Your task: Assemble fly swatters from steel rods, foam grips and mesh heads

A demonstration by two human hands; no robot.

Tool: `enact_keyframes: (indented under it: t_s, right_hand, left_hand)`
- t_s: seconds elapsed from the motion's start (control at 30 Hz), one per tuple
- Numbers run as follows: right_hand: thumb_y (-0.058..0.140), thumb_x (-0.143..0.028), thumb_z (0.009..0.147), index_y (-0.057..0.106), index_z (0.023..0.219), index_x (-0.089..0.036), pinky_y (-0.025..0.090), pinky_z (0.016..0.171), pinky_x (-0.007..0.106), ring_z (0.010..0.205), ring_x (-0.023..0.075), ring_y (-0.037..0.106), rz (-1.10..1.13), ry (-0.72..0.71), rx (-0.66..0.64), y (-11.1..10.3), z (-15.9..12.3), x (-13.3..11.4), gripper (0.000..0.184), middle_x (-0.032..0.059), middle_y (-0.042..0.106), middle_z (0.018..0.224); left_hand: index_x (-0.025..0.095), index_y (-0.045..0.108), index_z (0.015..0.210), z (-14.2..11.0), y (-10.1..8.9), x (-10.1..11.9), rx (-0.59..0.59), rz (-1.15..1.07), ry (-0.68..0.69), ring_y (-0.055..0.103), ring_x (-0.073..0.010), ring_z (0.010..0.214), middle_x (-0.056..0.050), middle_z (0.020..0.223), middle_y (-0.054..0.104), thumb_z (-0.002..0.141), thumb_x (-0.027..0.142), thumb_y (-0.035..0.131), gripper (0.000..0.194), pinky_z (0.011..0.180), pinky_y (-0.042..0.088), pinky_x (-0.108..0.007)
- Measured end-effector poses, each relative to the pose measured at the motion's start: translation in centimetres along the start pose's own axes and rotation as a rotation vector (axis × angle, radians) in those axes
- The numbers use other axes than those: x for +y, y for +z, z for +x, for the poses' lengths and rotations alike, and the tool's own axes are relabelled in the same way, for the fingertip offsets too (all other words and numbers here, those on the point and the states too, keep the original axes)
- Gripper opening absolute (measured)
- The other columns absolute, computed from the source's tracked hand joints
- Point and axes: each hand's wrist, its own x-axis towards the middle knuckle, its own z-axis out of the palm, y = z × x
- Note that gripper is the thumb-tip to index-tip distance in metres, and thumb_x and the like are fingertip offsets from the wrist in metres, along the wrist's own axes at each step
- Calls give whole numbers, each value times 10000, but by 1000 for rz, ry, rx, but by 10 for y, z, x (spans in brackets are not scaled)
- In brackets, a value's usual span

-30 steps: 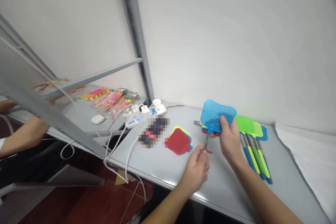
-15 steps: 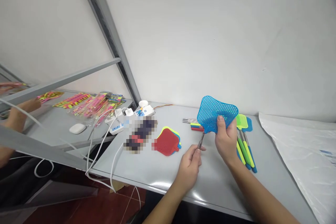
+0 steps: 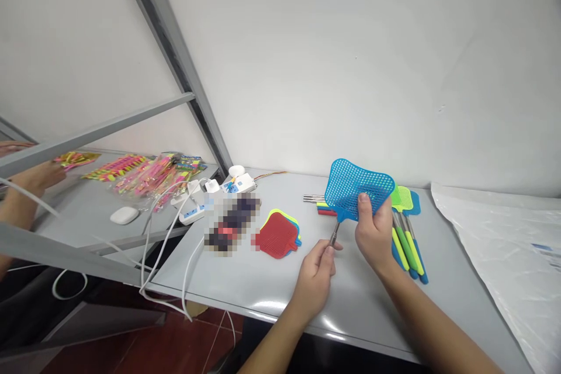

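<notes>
Between thumb and fingers, my right hand (image 3: 374, 236) grips a blue perforated fly swatter head (image 3: 350, 184) by its right side. My left hand (image 3: 316, 272) is closed round a metal telescopic rod (image 3: 335, 234), whose tip meets the neck of the blue head. The rod's lower end is hidden in my palm. Left of my hands lie stacked swatter heads (image 3: 277, 236), red on top with yellow and blue edges showing. Behind the blue head are several metal rods (image 3: 312, 198) with coloured grips. Right of my right hand lie several fly swatters (image 3: 409, 248) with green, yellow and blue handles.
A pixelated dark object (image 3: 234, 225) and white power strips (image 3: 239, 184) with cables lie on the left of the grey table (image 3: 245, 280). A metal frame (image 3: 193, 87) separates a neighbouring table with bagged colourful items (image 3: 149, 175) and another person's hand (image 3: 46, 175). White plastic sheeting (image 3: 495, 245) covers the right.
The view has shifted slightly, so most things sit a little further left. Both hands keep the same grip on the rod and the blue head. The other person's hand at left has moved slightly.
</notes>
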Motion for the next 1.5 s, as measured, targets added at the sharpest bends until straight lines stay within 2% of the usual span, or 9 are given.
enact_keyframes:
  t_s: [0.33,0.47,0.7,0.8,0.93,1.1,1.2,1.37,1.5]
  right_hand:
    - [449,-370,954,534,1171,-204,445,916,412,947,214,587,4,28,-40,-1,-3,-4,286,69,605,1008]
    - [457,-371,951,516,1222,-206,423,955,414,1002,213,578,-12,25,-93,-2,-5,-6,323,78,603,1091]
    - [458,-352,952,524,1182,-214,420,960,389,1019,199,577,18,63,-67,-1,-10,-9,276,65,604,1089]
    - [464,-360,949,528,1065,-215,449,909,376,949,197,593,34,82,-51,0,-11,-10,197,53,617,994]
    - [464,-370,947,484,1003,-227,489,793,357,774,181,602,73,117,-22,-1,-13,-10,155,21,604,857]
    - [494,-391,930,496,1041,-221,498,825,364,857,189,621,126,129,-4,-3,-7,-8,203,38,622,934]
    - [518,-436,912,509,1068,-230,532,715,343,775,184,644,316,266,-122,-3,-6,-5,259,33,653,920]
    - [527,-491,896,651,892,-182,481,506,271,506,124,564,549,473,-548,-5,-23,2,333,54,700,802]
    - [482,-486,923,717,794,-177,512,669,304,681,166,635,521,456,-643,-9,-33,3,409,70,719,817]
  left_hand:
    - [176,538,962,-4,-4,10,-141,-148,-49,191,-50,406,97,546,259,959,506,396,359,384,171,-180]
    - [188,516,910,-7,-6,20,-167,-170,-91,168,-45,399,96,543,270,961,499,399,336,362,160,-174]
    - [205,486,852,-15,-8,40,-173,-136,-166,134,-57,414,93,543,263,951,522,397,343,368,135,-184]
    - [210,482,838,-16,-7,44,-118,-4,-134,173,-72,434,87,544,268,952,521,384,346,401,165,-196]
    - [203,493,783,-15,-4,50,35,382,55,334,-108,534,49,590,374,958,446,409,311,505,237,-223]
    - [215,459,739,-14,1,52,118,539,165,349,-126,544,38,588,409,961,408,412,297,524,210,-251]
    - [211,459,752,-13,3,50,63,396,96,343,-111,517,48,579,380,958,451,403,321,497,229,-230]
    - [212,452,860,-10,1,47,-130,59,-93,275,-56,353,94,563,352,944,527,382,333,382,304,-196]
    - [199,432,808,-10,-3,47,-207,-43,-145,338,-37,318,93,566,409,930,513,438,337,407,423,-208]
